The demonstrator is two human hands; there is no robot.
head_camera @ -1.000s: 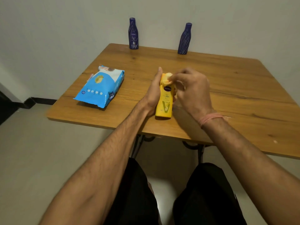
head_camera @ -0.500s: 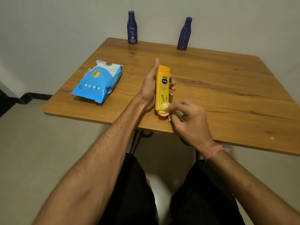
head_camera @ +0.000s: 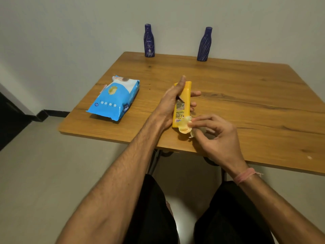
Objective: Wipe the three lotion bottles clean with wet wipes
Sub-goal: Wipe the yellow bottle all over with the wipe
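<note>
Upright, one yellow bottle [head_camera: 182, 106] in left hand [head_camera: 169, 103]; right hand [head_camera: 213, 136] pinches one wipe [head_camera: 184, 125] — two blue bottles [head_camera: 149, 41] behind.

Materials, as they look from my seat:

- Yellow lotion bottle [head_camera: 182, 103] in my left hand [head_camera: 169, 103]: smooth plastic, slightly glossy, with a printed back label.
- Wet wipe [head_camera: 184, 126] pinched in my right hand [head_camera: 216, 136]: soft, crumpled, thin cloth-like sheet, pale and matt.
- Two dark blue bottles [head_camera: 149, 41] [head_camera: 204, 44] at the far edge: smooth plastic with a low sheen, pale streaks printed on them.
- Wipes pack [head_camera: 114, 99]: blue and white plastic film, glossy, wrinkled at the seams.
- Table [head_camera: 246, 88]: wood-grain top, smooth, satin finish, dark knots and streaks.
- Band [head_camera: 245, 176] on my right wrist: pink thread, frayed.
- Wall [head_camera: 70, 32]: matt paint.
</note>
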